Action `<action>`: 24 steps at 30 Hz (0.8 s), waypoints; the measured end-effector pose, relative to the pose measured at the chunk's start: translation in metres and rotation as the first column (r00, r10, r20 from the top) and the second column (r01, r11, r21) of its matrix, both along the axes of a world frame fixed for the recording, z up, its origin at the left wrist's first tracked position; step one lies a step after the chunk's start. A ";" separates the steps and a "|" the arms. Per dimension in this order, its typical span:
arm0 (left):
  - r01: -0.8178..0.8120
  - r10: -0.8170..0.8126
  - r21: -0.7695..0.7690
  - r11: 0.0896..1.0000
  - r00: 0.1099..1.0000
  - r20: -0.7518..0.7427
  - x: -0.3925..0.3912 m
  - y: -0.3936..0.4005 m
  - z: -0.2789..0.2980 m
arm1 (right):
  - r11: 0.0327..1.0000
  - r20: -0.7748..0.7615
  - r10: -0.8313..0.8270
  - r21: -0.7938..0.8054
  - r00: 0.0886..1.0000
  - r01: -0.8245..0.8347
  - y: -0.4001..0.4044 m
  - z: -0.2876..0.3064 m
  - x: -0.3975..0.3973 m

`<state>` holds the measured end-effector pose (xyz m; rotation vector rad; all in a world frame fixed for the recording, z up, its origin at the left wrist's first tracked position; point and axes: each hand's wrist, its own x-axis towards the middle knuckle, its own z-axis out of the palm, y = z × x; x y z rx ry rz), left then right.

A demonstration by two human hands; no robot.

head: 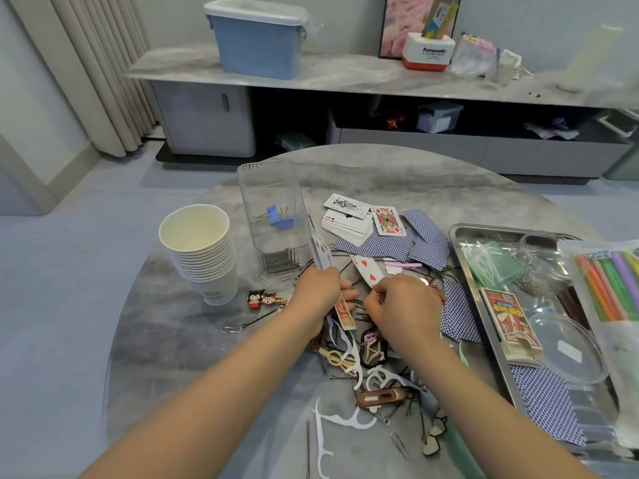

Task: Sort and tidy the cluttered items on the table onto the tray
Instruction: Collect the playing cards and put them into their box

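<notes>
Gripping gathered cards [320, 252] in our left hand [316, 288], right hand [403, 302] pinching a heart card [367, 271]; tray [484, 233] part-filled, tabletop [193, 340] clutter remains.

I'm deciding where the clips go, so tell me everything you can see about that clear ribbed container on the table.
The clear container is a tall, ribbed, see-through box, plastic by its look, open on top and standing upright on the grey table, right of the paper cup stack. Inside lie blue binder clips partway up and dark hairpins at the bottom. Neither hand touches it.
</notes>
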<state>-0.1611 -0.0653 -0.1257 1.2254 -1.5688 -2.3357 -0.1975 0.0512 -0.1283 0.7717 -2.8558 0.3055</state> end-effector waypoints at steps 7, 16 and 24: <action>0.148 -0.141 0.111 0.983 0.988 -0.065 0.001 -0.001 -0.001 | 0.829 -0.223 0.160 -0.499 0.962 -0.253 0.008 0.008 0.031; 0.423 -0.420 -0.049 0.905 0.905 0.060 0.018 0.001 0.013 | 0.766 0.305 0.261 -0.643 0.916 -0.005 0.042 0.024 0.022; 0.815 -0.705 -0.502 -0.289 0.173 0.688 0.076 0.050 0.054 | 0.906 0.466 0.422 -0.235 0.777 -0.351 0.090 0.043 0.058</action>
